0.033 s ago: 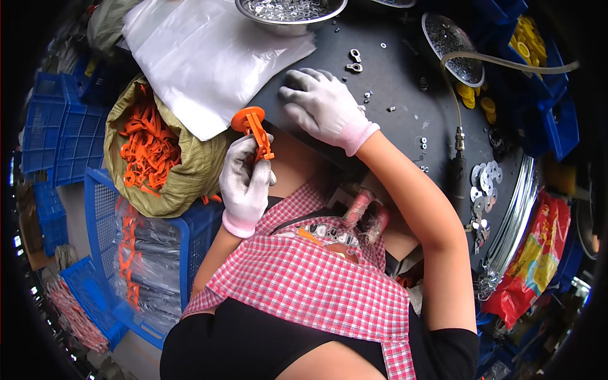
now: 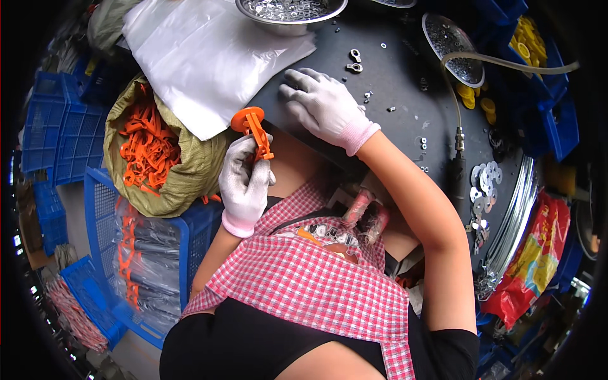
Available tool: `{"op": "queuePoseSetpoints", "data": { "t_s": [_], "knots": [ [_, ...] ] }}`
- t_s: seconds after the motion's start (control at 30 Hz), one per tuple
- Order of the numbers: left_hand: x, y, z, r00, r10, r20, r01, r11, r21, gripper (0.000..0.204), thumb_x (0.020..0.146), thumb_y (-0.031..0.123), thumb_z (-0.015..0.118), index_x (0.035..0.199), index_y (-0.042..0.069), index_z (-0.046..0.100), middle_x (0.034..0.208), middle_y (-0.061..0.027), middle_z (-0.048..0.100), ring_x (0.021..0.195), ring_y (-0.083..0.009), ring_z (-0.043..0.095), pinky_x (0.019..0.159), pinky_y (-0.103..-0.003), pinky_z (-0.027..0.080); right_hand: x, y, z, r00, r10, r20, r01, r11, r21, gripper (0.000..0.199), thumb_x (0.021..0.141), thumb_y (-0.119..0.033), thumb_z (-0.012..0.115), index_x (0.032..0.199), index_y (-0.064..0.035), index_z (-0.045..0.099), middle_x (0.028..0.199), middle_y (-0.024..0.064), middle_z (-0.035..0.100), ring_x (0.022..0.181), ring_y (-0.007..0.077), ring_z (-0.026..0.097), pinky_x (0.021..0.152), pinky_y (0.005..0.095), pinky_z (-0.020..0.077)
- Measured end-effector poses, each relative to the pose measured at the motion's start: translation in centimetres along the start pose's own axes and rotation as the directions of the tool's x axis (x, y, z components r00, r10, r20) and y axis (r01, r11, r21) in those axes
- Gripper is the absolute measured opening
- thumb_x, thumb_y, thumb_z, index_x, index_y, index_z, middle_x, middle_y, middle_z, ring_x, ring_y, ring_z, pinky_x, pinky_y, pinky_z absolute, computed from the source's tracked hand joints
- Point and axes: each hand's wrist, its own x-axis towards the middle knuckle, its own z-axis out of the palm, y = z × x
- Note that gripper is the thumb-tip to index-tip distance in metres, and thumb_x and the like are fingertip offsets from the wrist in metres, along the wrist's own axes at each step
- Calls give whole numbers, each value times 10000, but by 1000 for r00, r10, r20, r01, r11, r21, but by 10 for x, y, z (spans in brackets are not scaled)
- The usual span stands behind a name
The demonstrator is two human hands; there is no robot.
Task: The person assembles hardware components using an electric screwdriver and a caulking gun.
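My left hand (image 2: 246, 183), in a white glove, is closed around an orange plastic part (image 2: 256, 132) with a round disc at its upper end. It holds the part beside the table's near left edge, in front of the white plastic sheets (image 2: 209, 57). My right hand (image 2: 323, 104), gloved too, lies palm down on the dark table (image 2: 392, 82) with its fingers stretched out. No object shows in it; whatever is beneath the palm is hidden. Two small metal fittings (image 2: 354, 61) lie beyond its fingers, and scattered nuts (image 2: 368, 95) lie to its right.
A sack (image 2: 206, 171) of orange parts and a blue crate (image 2: 183, 253) with bagged parts stand at left. Metal bowls (image 2: 291, 26) of small hardware sit at the back. An air hose (image 2: 457, 114), washers (image 2: 486, 180) and metal rods (image 2: 516, 221) lie at right.
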Motion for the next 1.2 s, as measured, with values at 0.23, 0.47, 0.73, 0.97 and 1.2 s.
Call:
{"op": "queuePoseSetpoints", "data": {
  "t_s": [0.23, 0.47, 0.73, 0.97, 1.2],
  "knots": [
    [0, 0, 5, 1000, -30, 8, 30, 999, -44, 302, 918, -21, 502, 1219, -27, 474, 1220, -153, 558, 632, -58, 547, 511, -180, 442, 5, -3, 22, 989, 115, -89, -117, 993, -21, 395, 905, -230, 542, 1237, -19, 564, 1302, 183, 531, 1221, 343, 497, 1022, 424, 416],
    [3, -2, 7, 999, -42, 10, 42, 999, -18, 304, 924, 18, 513, 1221, -17, 459, 1203, -166, 570, 580, -56, 543, 439, -157, 394, 13, -1, 25, 995, 58, -78, -67, 991, -119, 426, 910, -263, 532, 1237, 8, 561, 1318, 200, 520, 1261, 339, 472, 1064, 424, 379],
    [13, -11, 4, 991, -112, -77, 116, 992, 47, 281, 927, -19, 491, 1207, 2, 478, 1183, -117, 592, 553, -39, 515, 441, -162, 381, 16, -3, 21, 993, 118, -8, -118, 989, -93, 423, 902, -289, 534, 1183, 22, 590, 1265, 184, 558, 1226, 318, 501, 1038, 407, 399],
    [17, -14, 6, 993, -112, -40, 115, 988, 101, 288, 930, -7, 505, 1217, 14, 492, 1176, -88, 595, 569, -37, 507, 485, -166, 401, 18, -5, 13, 995, 27, -101, -29, 999, -18, 363, 851, -352, 602, 1085, -83, 673, 1135, 120, 633, 1145, 294, 551, 1006, 412, 409],
    [11, -19, 4, 993, -115, -26, 116, 991, 71, 283, 929, -5, 503, 1211, 8, 490, 1193, -96, 591, 574, -38, 505, 480, -165, 395, 8, 5, 11, 997, 19, -68, -14, 998, 61, 323, 814, -353, 638, 1010, -102, 695, 1136, 90, 641, 1110, 288, 564, 975, 420, 429]
  ]
}}
